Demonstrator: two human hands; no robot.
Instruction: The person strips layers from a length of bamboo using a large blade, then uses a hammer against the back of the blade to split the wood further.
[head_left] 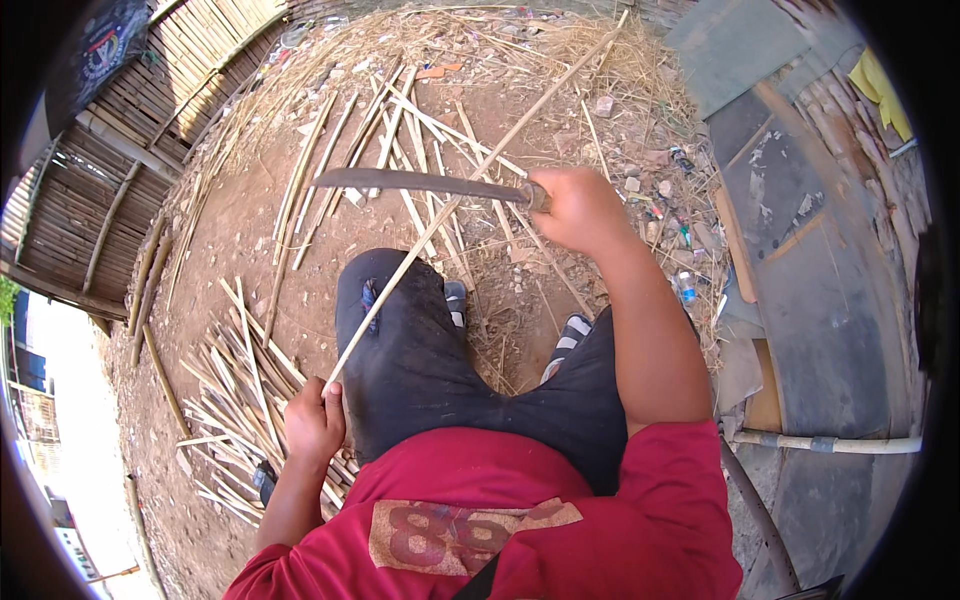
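My left hand (pixel 316 420) is closed round the near end of a long bamboo strip (pixel 408 262), beside my knee. The strip slants away over my thigh toward the far right. In my right hand (pixel 580 210) is the handle of a machete (pixel 425 182), its long dark blade pointing left. The blade crosses the strip ahead of my knees; whether they touch I cannot tell. Several split strips (pixel 315 170) lie scattered on the dirt ahead. A heap of cut bamboo strips (pixel 225 400) lies on the ground by my left hand.
Bamboo fencing (pixel 110 200) stands at the left. Dark sheets and boards (pixel 820 290) line the right side, with a pale pole (pixel 830 443) across them. Dry straw (pixel 640 80), stones and litter, including a plastic bottle (pixel 686 287), cover the ground at the right.
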